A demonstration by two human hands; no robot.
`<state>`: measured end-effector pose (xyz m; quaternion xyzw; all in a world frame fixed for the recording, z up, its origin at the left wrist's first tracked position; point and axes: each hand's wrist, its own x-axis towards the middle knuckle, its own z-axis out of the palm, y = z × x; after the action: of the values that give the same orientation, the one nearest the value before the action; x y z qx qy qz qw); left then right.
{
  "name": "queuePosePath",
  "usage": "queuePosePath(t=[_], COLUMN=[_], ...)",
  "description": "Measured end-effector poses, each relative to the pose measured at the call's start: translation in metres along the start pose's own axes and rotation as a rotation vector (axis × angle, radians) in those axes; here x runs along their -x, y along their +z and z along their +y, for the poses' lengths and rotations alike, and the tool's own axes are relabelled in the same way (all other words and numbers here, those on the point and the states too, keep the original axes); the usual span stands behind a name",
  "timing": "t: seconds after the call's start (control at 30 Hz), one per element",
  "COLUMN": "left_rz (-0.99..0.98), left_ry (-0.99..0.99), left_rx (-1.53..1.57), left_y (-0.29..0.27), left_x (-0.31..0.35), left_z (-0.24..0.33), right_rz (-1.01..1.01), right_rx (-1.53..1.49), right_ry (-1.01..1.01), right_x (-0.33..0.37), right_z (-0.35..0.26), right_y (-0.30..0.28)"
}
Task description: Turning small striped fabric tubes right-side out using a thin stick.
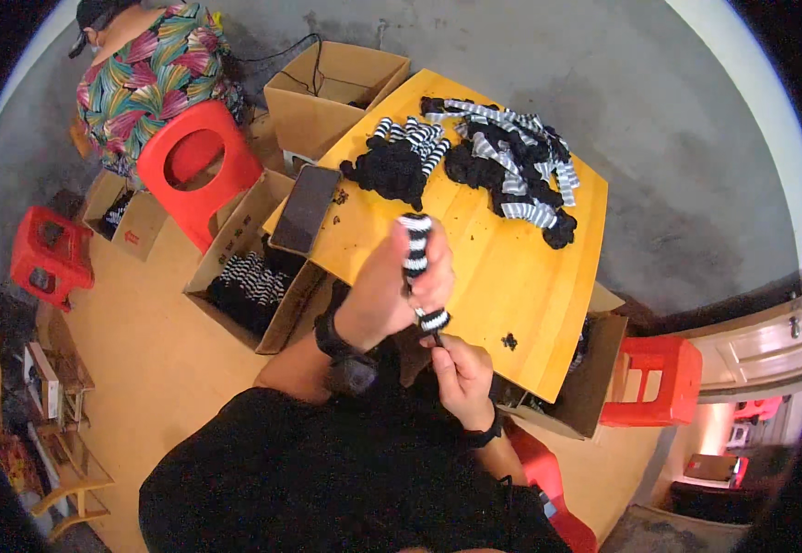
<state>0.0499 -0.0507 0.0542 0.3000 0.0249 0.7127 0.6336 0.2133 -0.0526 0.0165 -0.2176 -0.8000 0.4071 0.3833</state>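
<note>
My left hand (399, 281) is closed around a black-and-white striped knit piece (416, 241), held upright just off the near edge of the yellow table (502, 295). Below that fist, the striped lower end shows. There the fingertips of my right hand (463, 376) pinch a thin dark bit, too small to make out. Beyond my hands lies a small pile of black knit pieces with striped parts (390, 166). A larger heap of black and grey-striped knit pieces (516, 161) spreads to its right.
A dark phone (306, 210) rests at the table's left edge. An open carton (281, 318) of striped knits stands below it, another carton (585, 396) on the right. Red stools (200, 166) flank the table. Back left, a person in a patterned shirt (147, 78) bends away.
</note>
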Motion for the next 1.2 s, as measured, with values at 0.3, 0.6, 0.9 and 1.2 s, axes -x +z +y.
queuePosePath(t=[0.3, 0.6, 0.9, 1.2], left_rz=[0.239, 0.065, -0.014, -0.051], left_ry=[0.130, 0.151, 0.061, 0.019], left_rx=[-0.163, -0.048, -0.196, -0.126], left_y=[0.017, 0.027, 0.029, 0.013], left_x=[-0.004, 0.004, 0.009, 0.013], left_z=[0.005, -0.019, -0.033, -0.014], right_rz=[0.021, 0.105, 0.156, 0.071], right_rx=[-0.085, -0.111, -0.005, 0.038], right_ry=[0.077, 0.097, -0.057, -0.051], right_x=[0.013, 0.020, 0.016, 0.009], right_z=[0.003, -0.006, 0.003, -0.001], right_y=[-0.006, 0.004, 0.008, -0.007])
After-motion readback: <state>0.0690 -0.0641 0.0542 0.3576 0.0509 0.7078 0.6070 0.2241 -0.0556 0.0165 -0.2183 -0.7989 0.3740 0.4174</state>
